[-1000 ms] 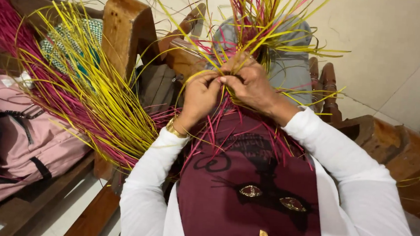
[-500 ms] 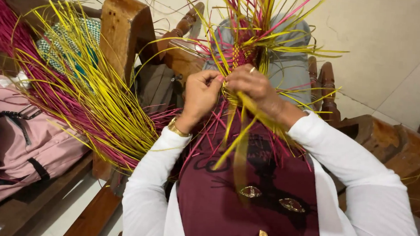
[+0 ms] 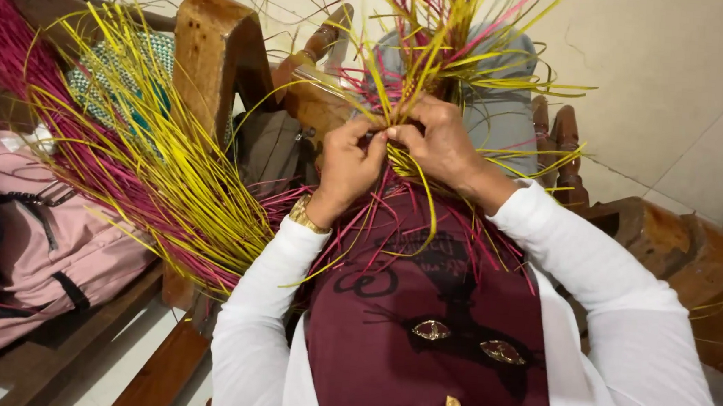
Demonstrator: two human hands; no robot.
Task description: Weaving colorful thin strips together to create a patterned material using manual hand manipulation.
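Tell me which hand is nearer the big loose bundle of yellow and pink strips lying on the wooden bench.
Left. The left hand is at the woven piece, closer to the loose bundle of yellow and pink strips on its left; the right hand is farther, beyond the left.

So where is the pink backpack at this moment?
In the head view the pink backpack lies at the far left on the wooden bench, just under the loose bundle of pink and yellow strips, left of both hands.

- Weave: its core is hidden behind both hands' fingers.
- Strand bundle: cut off at 10 o'clock.
- Pink bag: cut off at 9 o'clock.
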